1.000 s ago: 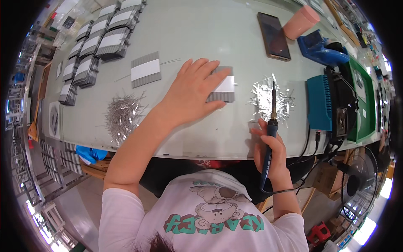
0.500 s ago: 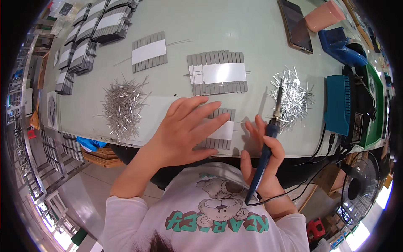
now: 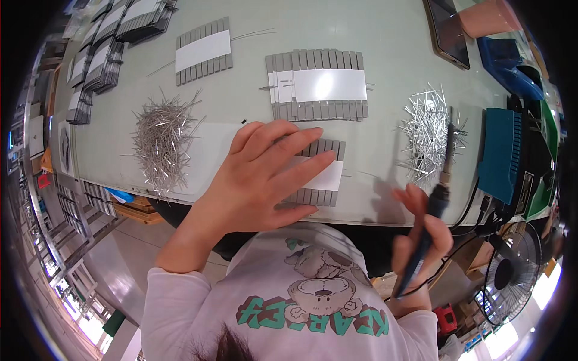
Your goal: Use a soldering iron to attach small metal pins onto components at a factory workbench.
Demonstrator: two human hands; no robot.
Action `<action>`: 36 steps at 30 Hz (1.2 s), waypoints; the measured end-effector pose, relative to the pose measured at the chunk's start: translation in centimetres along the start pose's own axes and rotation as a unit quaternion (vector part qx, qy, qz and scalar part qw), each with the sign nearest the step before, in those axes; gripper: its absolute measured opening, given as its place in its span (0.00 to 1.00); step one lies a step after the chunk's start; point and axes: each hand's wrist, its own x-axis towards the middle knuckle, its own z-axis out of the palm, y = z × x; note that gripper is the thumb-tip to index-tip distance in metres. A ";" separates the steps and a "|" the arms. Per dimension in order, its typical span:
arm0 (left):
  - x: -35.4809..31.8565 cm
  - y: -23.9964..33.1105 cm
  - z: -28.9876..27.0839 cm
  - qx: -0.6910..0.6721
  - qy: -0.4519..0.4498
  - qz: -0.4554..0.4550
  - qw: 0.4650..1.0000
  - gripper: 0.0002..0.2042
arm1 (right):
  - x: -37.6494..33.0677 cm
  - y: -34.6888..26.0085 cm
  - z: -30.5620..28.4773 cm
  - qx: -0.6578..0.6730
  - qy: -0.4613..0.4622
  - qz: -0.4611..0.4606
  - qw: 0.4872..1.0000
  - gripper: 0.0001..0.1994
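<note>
My left hand (image 3: pixel 263 174) lies with fingers spread over a grey slatted piece (image 3: pixel 328 174) that has a white band across its middle. The hand hides this piece's left part, and a thin wire sticks out at its right side. In my right hand (image 3: pixel 421 234) is a soldering iron (image 3: pixel 428 231) with a dark blue handle, its tip up beside the right-hand pile of silver wire pins (image 3: pixel 430 135). Just beyond my left hand lie overlapping slatted pieces (image 3: pixel 331 111) with white bands. Another pile of thin pins (image 3: pixel 161 144) rests left of that hand.
One more slatted piece (image 3: pixel 203 51) with long wires lies farther back. Stacks of such pieces (image 3: pixel 103 63) fill the far left. On the right are a phone (image 3: pixel 448 33), a pink cup (image 3: pixel 490 19), a blue holder (image 3: pixel 509 69) and a teal box (image 3: pixel 501 153). A fan (image 3: pixel 509 274) stands below the table edge.
My right hand has moved to the right with the soldering iron, away from the slatted piece. My left hand stays on that piece. The whole view has shifted slightly.
</note>
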 end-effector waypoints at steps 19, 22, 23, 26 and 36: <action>-0.1 -0.8 0.3 0.009 0.020 0.015 1.000 0.34 | 2.3 1.1 1.7 -0.080 -0.131 -0.024 0.988 0.29; 0.0 -0.8 0.3 0.009 0.011 0.015 1.000 0.34 | 2.9 0.7 2.0 -0.104 -0.111 -0.034 0.988 0.29; 0.0 -0.8 0.4 0.007 0.007 0.015 1.000 0.33 | 3.0 0.6 2.0 -0.119 -0.099 -0.035 0.987 0.28; 0.1 -0.5 0.4 0.009 0.008 0.016 1.000 0.33 | 2.7 1.0 2.2 -0.084 -0.065 -0.048 0.993 0.27; 0.2 -0.1 0.3 0.011 0.013 0.007 1.000 0.33 | -1.0 -0.6 -2.2 0.001 0.031 -0.020 0.999 0.36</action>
